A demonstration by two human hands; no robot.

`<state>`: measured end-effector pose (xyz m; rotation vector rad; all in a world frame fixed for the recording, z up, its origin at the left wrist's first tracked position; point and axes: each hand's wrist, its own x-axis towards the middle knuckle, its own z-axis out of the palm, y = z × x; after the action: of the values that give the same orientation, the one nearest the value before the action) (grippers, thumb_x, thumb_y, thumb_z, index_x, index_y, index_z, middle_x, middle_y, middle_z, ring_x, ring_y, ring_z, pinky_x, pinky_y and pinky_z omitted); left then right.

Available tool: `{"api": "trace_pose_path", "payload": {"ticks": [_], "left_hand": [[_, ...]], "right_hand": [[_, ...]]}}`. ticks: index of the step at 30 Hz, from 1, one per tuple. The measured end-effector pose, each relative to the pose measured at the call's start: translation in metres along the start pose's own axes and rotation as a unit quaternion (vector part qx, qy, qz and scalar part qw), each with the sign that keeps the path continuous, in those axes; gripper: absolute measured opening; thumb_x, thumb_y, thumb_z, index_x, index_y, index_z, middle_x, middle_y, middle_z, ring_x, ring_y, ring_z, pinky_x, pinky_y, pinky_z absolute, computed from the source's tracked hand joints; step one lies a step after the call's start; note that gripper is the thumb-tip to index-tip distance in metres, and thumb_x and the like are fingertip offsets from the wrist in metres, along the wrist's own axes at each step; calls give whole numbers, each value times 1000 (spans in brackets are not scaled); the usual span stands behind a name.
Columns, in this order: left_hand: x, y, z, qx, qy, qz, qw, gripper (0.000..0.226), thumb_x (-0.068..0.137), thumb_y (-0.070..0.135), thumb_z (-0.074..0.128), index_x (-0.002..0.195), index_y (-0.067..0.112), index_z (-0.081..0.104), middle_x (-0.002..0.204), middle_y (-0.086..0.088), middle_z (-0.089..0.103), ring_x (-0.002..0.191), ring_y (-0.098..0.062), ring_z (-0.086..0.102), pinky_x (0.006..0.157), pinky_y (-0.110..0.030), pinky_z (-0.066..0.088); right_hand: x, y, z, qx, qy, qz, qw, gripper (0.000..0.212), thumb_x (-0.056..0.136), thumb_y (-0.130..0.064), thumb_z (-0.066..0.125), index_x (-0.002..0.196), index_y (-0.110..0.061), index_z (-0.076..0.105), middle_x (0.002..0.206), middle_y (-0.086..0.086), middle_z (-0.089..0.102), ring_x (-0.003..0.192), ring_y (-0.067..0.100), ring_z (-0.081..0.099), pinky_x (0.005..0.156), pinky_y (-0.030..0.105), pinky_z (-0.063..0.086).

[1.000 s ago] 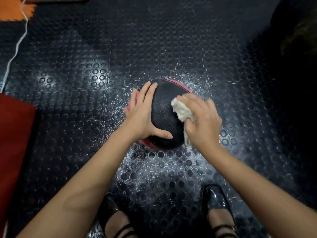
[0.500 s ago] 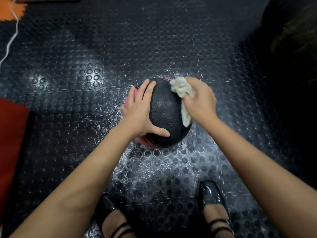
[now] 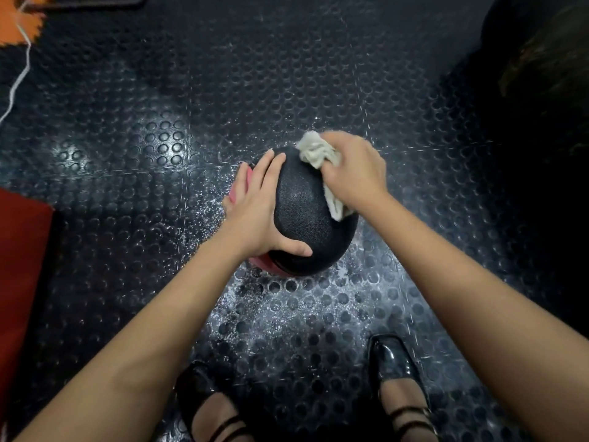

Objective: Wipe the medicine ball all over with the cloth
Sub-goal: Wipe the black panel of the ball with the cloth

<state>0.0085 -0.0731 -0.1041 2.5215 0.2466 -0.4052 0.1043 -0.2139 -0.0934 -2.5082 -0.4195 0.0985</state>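
A black medicine ball (image 3: 302, 215) with red panels sits on the studded black floor mat in the middle of the view. My left hand (image 3: 258, 212) lies flat on its left side, fingers straight and thumb stretched across the near face. My right hand (image 3: 353, 173) grips a bunched white cloth (image 3: 315, 151) and presses it on the ball's upper right. A strip of the cloth hangs down the right side below my palm. The ball's far side and underside are hidden.
White dust specks the floor mat (image 3: 287, 314) around the ball. My two black shoes (image 3: 392, 362) stand just in front of it. A red mat (image 3: 22, 266) lies at the left edge, an orange tile (image 3: 16, 20) and a white cord (image 3: 19, 74) at top left.
My right hand has carried the cloth from the ball's near right side up to its far upper right. My left hand has kept its place on the ball.
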Motion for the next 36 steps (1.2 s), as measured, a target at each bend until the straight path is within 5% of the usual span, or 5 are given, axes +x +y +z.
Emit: {"api": "trace_pose_path", "payload": {"ticks": [10, 22, 29, 32, 36], "left_hand": [[3, -5, -6, -24, -14, 10, 1000, 152, 36, 58, 90, 154, 34, -3, 159, 20, -10, 148, -22, -14, 115, -67, 9], [20, -11, -31, 42, -106, 18, 993, 153, 38, 45, 96, 151, 46, -7, 159, 21, -17, 147, -25, -20, 115, -67, 4], [-2, -39, -59, -140, -114, -16, 983, 119, 59, 21, 94, 150, 32, 18, 143, 23, 34, 129, 2, 33, 103, -3, 23], [-7, -38, -44, -148, -140, -60, 977, 153, 35, 72, 84, 153, 39, -9, 162, 14, -11, 148, -5, -3, 123, -34, 8], [-7, -26, -26, -27, -85, -64, 994, 152, 30, 62, 85, 143, 58, -17, 157, 6, -31, 147, -31, -20, 119, -58, 4]], "right_hand": [[-47, 58, 2, 111, 32, 124, 986, 14, 88, -18, 54, 93, -26, 65, 77, -8, 67, 74, 16, 60, 66, 32, 46], [-23, 29, -5, -30, 30, -15, 999, 9, 82, -15, 51, 91, -17, 52, 89, -6, 58, 84, 22, 52, 62, 32, 35], [-86, 28, 19, -110, 80, -147, 980, 38, 66, -14, 58, 103, -18, 52, 94, 0, 57, 75, 20, 51, 51, 22, 27], [-100, 24, 30, -108, 90, -205, 969, 48, 68, -14, 50, 115, -19, 56, 105, 3, 64, 78, 18, 51, 56, 19, 29], [-99, 17, 37, -103, 107, -262, 953, 45, 73, -2, 56, 113, -22, 66, 114, 1, 66, 78, 16, 43, 59, 22, 30]]}}
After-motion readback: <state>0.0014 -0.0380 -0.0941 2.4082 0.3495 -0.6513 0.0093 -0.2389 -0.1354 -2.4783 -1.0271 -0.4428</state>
